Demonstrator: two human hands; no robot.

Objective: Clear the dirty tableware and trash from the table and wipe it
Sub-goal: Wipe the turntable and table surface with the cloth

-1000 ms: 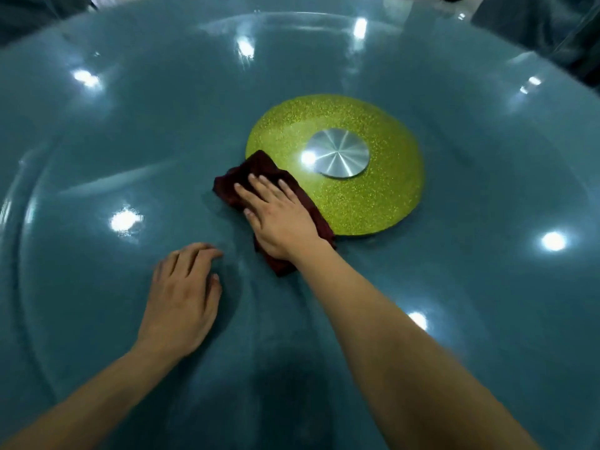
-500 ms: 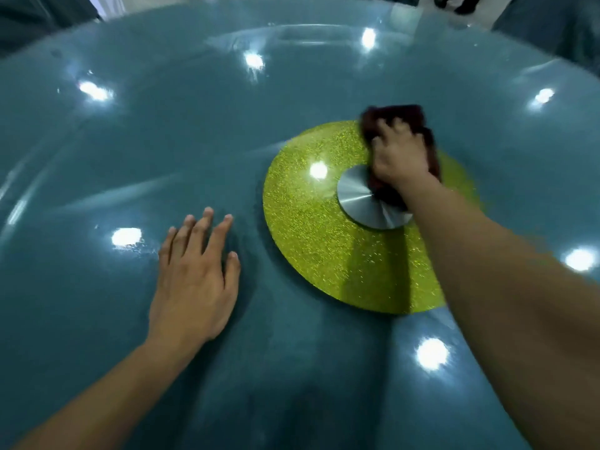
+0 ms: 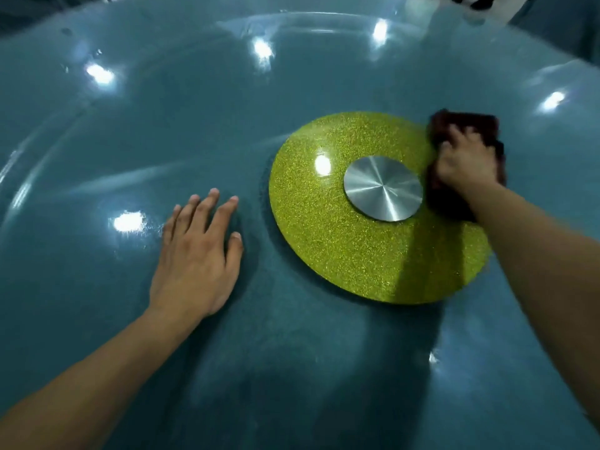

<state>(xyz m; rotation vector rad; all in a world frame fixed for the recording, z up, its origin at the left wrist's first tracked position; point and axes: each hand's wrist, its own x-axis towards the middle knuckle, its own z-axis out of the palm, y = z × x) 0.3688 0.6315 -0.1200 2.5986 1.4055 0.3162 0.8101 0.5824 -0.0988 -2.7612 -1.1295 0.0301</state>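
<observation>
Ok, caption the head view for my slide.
Right hand presses a dark red cloth at the green disc's edge; left hand flat on the table.

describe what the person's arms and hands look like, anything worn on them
Both forearms are bare as far as the picture shows: no sleeves, gloves, watch or bracelets. The left hand shows no rings, and its nails are short and plain. The right hand is motion-blurred, so fine detail cannot be told.

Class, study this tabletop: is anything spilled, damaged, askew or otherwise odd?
Nothing stands out. The right hand presses a dark red cloth at the green glitter disc's far edge; the left hand lies flat on the glossy teal table, which shows only light reflections.
</observation>
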